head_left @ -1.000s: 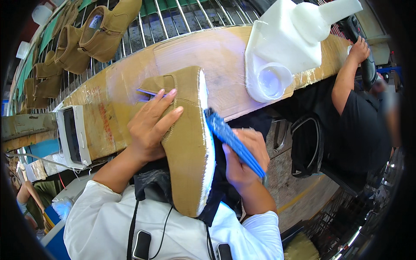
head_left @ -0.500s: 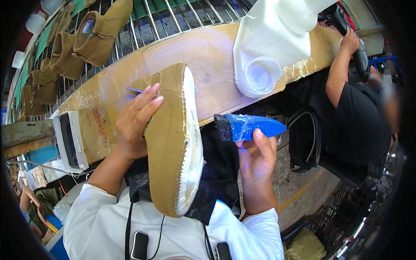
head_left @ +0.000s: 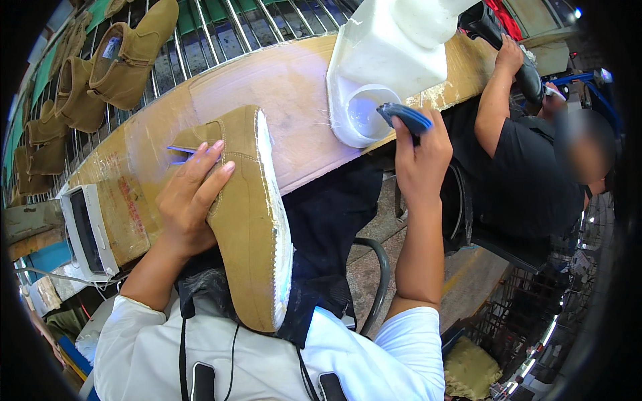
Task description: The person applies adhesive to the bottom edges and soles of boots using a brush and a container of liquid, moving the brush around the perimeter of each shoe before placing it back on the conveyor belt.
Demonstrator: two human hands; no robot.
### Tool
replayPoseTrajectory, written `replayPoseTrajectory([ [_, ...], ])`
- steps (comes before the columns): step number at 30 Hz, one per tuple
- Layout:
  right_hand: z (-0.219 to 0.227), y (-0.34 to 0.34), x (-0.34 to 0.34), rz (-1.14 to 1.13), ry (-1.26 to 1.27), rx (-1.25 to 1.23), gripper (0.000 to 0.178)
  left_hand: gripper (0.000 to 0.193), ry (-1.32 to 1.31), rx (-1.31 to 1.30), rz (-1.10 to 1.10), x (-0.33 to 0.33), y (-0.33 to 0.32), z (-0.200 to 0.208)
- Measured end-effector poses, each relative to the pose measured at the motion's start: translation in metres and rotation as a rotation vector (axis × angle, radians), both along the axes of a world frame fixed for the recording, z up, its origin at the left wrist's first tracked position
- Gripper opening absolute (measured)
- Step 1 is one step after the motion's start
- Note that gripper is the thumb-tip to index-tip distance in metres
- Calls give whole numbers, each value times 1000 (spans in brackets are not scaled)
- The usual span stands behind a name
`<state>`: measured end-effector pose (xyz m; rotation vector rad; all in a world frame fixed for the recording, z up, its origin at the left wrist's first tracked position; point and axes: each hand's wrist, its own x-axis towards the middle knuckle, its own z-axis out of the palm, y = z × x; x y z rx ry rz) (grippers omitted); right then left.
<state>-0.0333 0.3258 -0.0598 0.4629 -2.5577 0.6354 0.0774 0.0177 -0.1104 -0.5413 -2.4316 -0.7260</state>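
Observation:
A tan boot lies on its side across my lap, its white-coated underside edge facing right. My left hand is closed around the boot's upper near the ankle, and the thumb side is partly hidden. In my right hand I grip a blue-handled brush, held up at the rim of a round white cup. The brush's bristle end points toward the cup; whether it touches the contents I cannot tell. The cup forms the open front of a white plastic dispenser standing on the cardboard-covered bench.
Several tan boots rest on a metal rod rack at the far left. Cardboard covers the bench edge. A white-framed box stands at left. On the right, a co-worker in black handles a dark boot.
My right hand has moved up and to the right with the brush, from beside the boot to the cup. My left hand still holds the boot. The whole view has shifted slightly.

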Motion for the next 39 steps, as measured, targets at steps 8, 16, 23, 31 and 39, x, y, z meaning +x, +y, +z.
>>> replayPoseTrajectory([
  [8, 13, -17, -14, -85, -365, -76, 22, 57, -27, -54, 11, 2, 1, 7],
  [16, -25, -5, -10, 219, -163, -321, 15, 58, -33, -46, -3, 2, 0, 6],
  [23, -35, 18, 4, -36, -305, -655, 18, 58, -25, -40, -12, 2, -1, 3],
  [31, -47, -32, 38, -47, -383, -1373, 16, 63, -74, -55, -24, 7, -7, 3],
  [39, -59, -108, 42, 123, -623, -1421, 19, 63, -94, -35, -31, 13, -11, 2],
])
